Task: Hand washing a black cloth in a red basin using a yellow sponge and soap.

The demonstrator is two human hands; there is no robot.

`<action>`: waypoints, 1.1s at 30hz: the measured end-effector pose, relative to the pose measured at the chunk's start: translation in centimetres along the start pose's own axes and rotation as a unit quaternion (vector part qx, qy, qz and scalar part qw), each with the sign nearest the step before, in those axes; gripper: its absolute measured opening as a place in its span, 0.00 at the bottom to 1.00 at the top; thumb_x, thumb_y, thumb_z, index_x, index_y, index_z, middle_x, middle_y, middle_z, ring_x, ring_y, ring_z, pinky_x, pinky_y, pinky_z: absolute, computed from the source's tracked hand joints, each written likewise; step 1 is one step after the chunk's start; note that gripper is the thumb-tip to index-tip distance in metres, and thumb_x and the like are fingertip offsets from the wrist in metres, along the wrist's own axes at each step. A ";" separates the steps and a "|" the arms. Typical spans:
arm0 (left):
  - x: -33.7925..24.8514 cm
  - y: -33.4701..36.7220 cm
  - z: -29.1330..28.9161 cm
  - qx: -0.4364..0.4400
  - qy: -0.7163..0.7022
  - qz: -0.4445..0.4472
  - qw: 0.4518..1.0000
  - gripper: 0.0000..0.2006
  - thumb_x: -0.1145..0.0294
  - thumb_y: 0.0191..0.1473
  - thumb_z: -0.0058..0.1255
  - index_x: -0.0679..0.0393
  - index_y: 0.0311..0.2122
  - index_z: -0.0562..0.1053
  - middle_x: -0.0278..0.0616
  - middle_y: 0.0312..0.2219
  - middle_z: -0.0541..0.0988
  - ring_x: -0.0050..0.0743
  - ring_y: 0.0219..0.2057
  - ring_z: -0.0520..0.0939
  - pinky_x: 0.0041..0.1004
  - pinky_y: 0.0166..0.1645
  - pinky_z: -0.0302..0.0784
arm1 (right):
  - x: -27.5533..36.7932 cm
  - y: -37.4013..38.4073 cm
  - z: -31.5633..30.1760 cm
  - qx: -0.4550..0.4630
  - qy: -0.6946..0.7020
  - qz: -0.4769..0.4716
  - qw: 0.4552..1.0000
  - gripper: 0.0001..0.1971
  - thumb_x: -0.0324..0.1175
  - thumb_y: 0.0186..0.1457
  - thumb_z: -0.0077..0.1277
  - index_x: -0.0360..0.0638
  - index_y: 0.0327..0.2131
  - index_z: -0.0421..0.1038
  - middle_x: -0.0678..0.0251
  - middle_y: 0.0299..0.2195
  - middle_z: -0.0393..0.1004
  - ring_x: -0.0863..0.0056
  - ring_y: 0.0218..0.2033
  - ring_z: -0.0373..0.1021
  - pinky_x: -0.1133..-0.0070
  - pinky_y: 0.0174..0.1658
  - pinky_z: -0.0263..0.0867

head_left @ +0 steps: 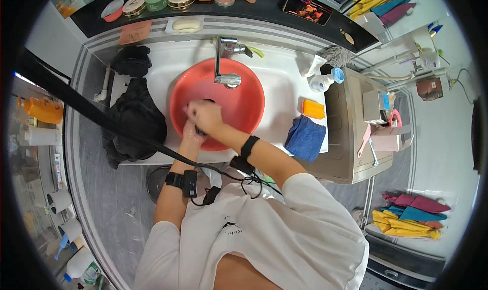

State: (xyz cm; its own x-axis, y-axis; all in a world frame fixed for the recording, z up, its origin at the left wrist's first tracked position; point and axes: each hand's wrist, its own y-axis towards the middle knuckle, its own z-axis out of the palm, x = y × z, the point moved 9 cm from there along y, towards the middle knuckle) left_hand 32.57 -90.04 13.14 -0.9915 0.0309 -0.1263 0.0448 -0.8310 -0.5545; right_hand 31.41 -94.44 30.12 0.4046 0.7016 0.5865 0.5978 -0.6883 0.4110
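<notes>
Both my hands are together over the left part of a red plastic basin (pixel 259 104), which sits in a white sink. My right hand (pixel 206 116) is closed in a fist on a small dark piece of cloth (pixel 201 133), of which only bits show. Below and against it, my left hand (pixel 192 129) is closed around the same cloth, its fingers mostly hidden and a little blurred. Suds seem to cling to the left wrist. A chrome faucet (pixel 227 79) reaches over the basin's far side.
Black garments (pixel 134 117) drape over the sink's left side. To the right lie an orange soap bar (pixel 313 109), folded blue denim (pixel 305 138) and a white bottle (pixel 321 83). A phone (pixel 307 8) rests on the black shelf. A black cable (pixel 127 135) crosses the view.
</notes>
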 end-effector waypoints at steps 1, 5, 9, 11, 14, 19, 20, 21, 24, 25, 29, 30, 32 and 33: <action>1.1 -0.1 1.4 -0.025 -0.037 -0.009 0.999 0.21 0.47 0.56 0.39 0.49 0.48 0.67 0.36 0.44 0.74 0.37 0.44 0.76 0.41 0.48 0.71 | -4.0 0.4 0.5 0.025 -0.003 0.105 0.994 0.10 0.39 0.47 0.50 0.46 0.19 0.66 0.62 0.19 0.69 0.61 0.21 0.68 0.66 0.23 0.63; 0.7 -1.1 2.8 -0.023 -0.005 -0.034 0.999 0.18 0.54 0.60 0.33 0.51 0.49 0.66 0.39 0.44 0.74 0.37 0.44 0.76 0.37 0.48 0.72 | -4.0 -1.1 0.3 0.028 -0.020 0.157 0.987 0.10 0.38 0.47 0.50 0.46 0.19 0.67 0.62 0.18 0.70 0.61 0.21 0.68 0.67 0.24 0.63; -1.8 -4.8 6.0 0.235 0.223 0.166 0.932 0.21 0.48 0.57 0.39 0.50 0.47 0.68 0.39 0.43 0.75 0.34 0.43 0.76 0.38 0.47 0.72 | 2.6 -3.9 0.4 0.109 0.105 -0.012 0.988 0.10 0.38 0.45 0.52 0.48 0.16 0.66 0.64 0.16 0.68 0.61 0.19 0.67 0.67 0.24 0.63; -1.6 -2.7 4.4 0.138 0.170 0.121 0.968 0.21 0.48 0.57 0.39 0.51 0.47 0.68 0.38 0.43 0.75 0.34 0.43 0.76 0.37 0.46 0.72 | 1.7 -2.9 0.1 0.074 0.106 -0.049 0.990 0.10 0.38 0.45 0.52 0.48 0.16 0.66 0.63 0.17 0.69 0.60 0.19 0.68 0.67 0.24 0.63; 1.2 -1.4 3.4 -0.074 0.014 0.029 0.997 0.19 0.50 0.58 0.39 0.51 0.46 0.68 0.38 0.40 0.76 0.34 0.39 0.78 0.35 0.43 0.74 | -4.4 -0.1 -0.8 0.034 0.000 0.125 0.992 0.10 0.37 0.43 0.52 0.46 0.17 0.66 0.62 0.18 0.70 0.59 0.20 0.68 0.65 0.24 0.62; 0.8 -2.6 5.4 -0.071 0.013 -0.002 0.997 0.18 0.51 0.59 0.35 0.52 0.43 0.68 0.40 0.36 0.77 0.37 0.35 0.78 0.35 0.42 0.73 | -0.4 -1.6 -3.0 -0.031 0.033 0.064 0.997 0.08 0.36 0.40 0.52 0.45 0.17 0.67 0.62 0.17 0.69 0.61 0.18 0.68 0.68 0.22 0.62; -0.2 -2.9 5.5 -0.024 0.073 0.053 0.996 0.17 0.52 0.58 0.35 0.53 0.42 0.69 0.40 0.35 0.77 0.36 0.34 0.78 0.35 0.41 0.73 | 2.3 -2.7 -3.4 -0.026 0.069 -0.016 0.997 0.08 0.35 0.39 0.52 0.45 0.16 0.67 0.63 0.16 0.69 0.62 0.18 0.67 0.70 0.21 0.62; -1.0 -3.4 5.7 0.024 0.134 0.107 0.985 0.17 0.52 0.58 0.36 0.53 0.42 0.69 0.40 0.35 0.76 0.36 0.34 0.78 0.35 0.41 0.73 | 4.5 -3.4 -3.6 -0.021 0.123 -0.100 0.987 0.06 0.35 0.37 0.52 0.47 0.15 0.66 0.64 0.15 0.67 0.64 0.17 0.67 0.71 0.20 0.62; -1.4 -5.3 7.6 0.174 0.311 0.246 0.902 0.16 0.54 0.57 0.38 0.55 0.40 0.69 0.39 0.34 0.76 0.35 0.32 0.77 0.35 0.40 0.72 | 3.5 -2.9 -3.5 -0.012 0.067 -0.111 0.992 0.06 0.34 0.37 0.51 0.47 0.15 0.66 0.65 0.15 0.67 0.65 0.16 0.67 0.70 0.19 0.62; 0.2 -3.9 6.7 0.049 0.179 0.123 0.975 0.15 0.57 0.57 0.38 0.56 0.41 0.68 0.40 0.35 0.76 0.35 0.34 0.77 0.37 0.42 0.73 | 1.4 -2.2 -3.6 -0.045 0.000 -0.109 0.993 0.06 0.34 0.37 0.51 0.48 0.14 0.66 0.66 0.14 0.68 0.66 0.16 0.68 0.70 0.19 0.62; 2.6 -1.8 7.5 0.045 -0.008 -0.024 0.999 0.15 0.59 0.59 0.35 0.56 0.44 0.68 0.42 0.40 0.75 0.38 0.39 0.78 0.40 0.44 0.74 | -5.7 0.2 -4.1 -0.038 -0.035 0.125 0.991 0.09 0.36 0.42 0.53 0.46 0.15 0.66 0.63 0.16 0.69 0.62 0.19 0.68 0.70 0.21 0.62; 2.6 -1.9 6.6 -0.012 -0.005 -0.019 1.000 0.14 0.59 0.57 0.38 0.56 0.42 0.68 0.40 0.36 0.75 0.34 0.37 0.77 0.38 0.43 0.73 | -4.9 -0.5 -3.8 -0.029 -0.034 0.118 0.992 0.09 0.36 0.41 0.52 0.47 0.15 0.66 0.64 0.16 0.69 0.62 0.18 0.68 0.70 0.20 0.62; 2.4 -3.9 7.4 -0.067 0.000 -0.012 0.998 0.13 0.59 0.56 0.40 0.55 0.40 0.69 0.37 0.33 0.76 0.31 0.34 0.76 0.35 0.41 0.73 | -2.1 -1.6 -4.3 -0.046 0.015 0.060 0.997 0.08 0.34 0.40 0.52 0.47 0.14 0.66 0.63 0.15 0.69 0.64 0.17 0.68 0.70 0.20 0.62; 0.4 -5.8 11.7 0.147 0.162 0.142 0.965 0.14 0.60 0.57 0.37 0.56 0.42 0.68 0.40 0.35 0.75 0.35 0.37 0.76 0.36 0.44 0.72 | 0.0 -2.7 -4.6 -0.038 0.064 0.006 0.997 0.08 0.34 0.39 0.51 0.47 0.14 0.66 0.64 0.15 0.69 0.64 0.17 0.68 0.70 0.20 0.62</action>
State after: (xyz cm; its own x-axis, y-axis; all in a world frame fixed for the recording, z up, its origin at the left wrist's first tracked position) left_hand 30.50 -91.70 25.90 -0.8520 -0.0883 -0.5160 0.2245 -0.9521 -0.2077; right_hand 26.67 -93.43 32.25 0.3164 0.6675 0.6741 0.5370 -0.7118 0.4528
